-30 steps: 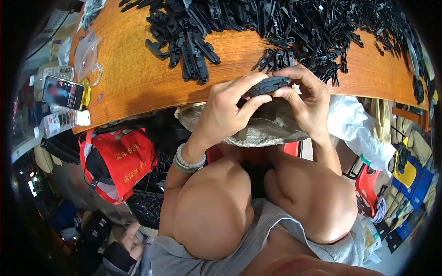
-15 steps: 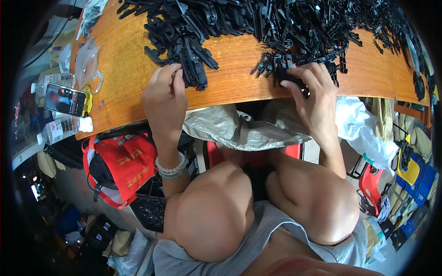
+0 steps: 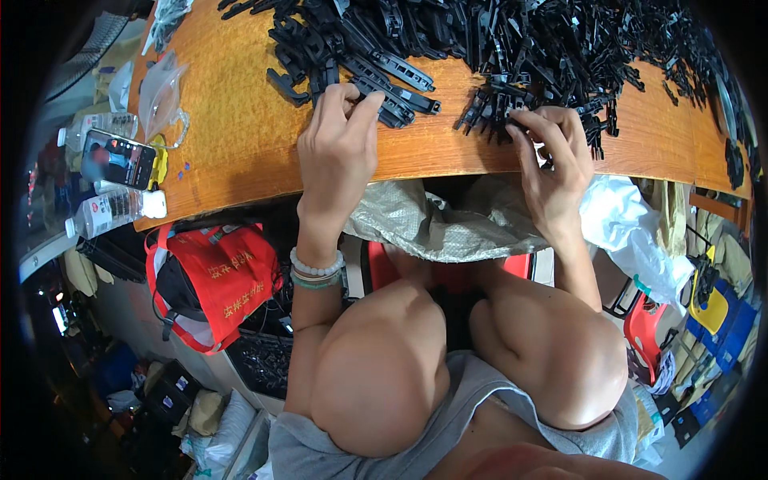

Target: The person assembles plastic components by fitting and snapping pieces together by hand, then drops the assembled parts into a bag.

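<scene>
A wide heap of black plastic parts [image 3: 512, 40] covers the far side of the wooden table [image 3: 240, 136]. My left hand [image 3: 340, 140], its fingers bent together, grips at the near end of some long slotted black parts [image 3: 392, 108] left of the middle. Farther right, my right hand [image 3: 558, 156] is curled, thumb and fingers closing at a cluster of small black clip-like parts [image 3: 492, 108] by the near edge of the heap. What lies right at the fingertips of both hands is partly hidden.
At the table's left edge are a phone [image 3: 118, 158], a clear bottle [image 3: 112, 212] and a plastic bag [image 3: 162, 92]. A woven sack [image 3: 416, 228] hangs open below the near edge, above my knees. A red bag [image 3: 216, 280] stands lower left; white plastic bags [image 3: 624, 216] hang right.
My left hand has moved right and farther in over the long parts, which now lie turned more sideways. My right hand stays by the small parts, its fingers drawn in slightly. The view shifted a little.
</scene>
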The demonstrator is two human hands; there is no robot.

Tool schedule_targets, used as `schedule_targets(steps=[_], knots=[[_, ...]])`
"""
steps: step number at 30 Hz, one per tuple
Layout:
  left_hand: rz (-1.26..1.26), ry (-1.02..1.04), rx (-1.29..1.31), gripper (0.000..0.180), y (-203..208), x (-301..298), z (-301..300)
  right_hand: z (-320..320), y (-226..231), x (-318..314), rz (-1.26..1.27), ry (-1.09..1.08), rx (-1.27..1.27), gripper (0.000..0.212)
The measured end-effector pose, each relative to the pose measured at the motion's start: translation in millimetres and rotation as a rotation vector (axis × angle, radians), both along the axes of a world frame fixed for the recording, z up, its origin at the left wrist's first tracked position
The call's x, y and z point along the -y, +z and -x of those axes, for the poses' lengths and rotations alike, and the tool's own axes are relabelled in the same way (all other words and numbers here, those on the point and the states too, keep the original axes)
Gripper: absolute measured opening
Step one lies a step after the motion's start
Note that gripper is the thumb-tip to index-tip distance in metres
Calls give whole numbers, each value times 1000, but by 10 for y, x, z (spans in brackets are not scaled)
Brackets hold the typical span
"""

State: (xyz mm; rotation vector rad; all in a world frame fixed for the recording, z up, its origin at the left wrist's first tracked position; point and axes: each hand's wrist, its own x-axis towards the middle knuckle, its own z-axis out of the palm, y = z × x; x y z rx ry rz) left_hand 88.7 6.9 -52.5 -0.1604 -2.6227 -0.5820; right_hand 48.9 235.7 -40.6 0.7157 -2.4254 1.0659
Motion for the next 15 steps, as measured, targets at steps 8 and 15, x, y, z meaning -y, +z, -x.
schedule_targets(steps=[8, 15], knots=[[104, -77, -102, 32, 18, -66, 104, -239, 21, -48, 368, 141, 300, 17], [133, -40, -62, 29, -16, -91, 113, -319, -3, -41, 483, 178, 476, 16]])
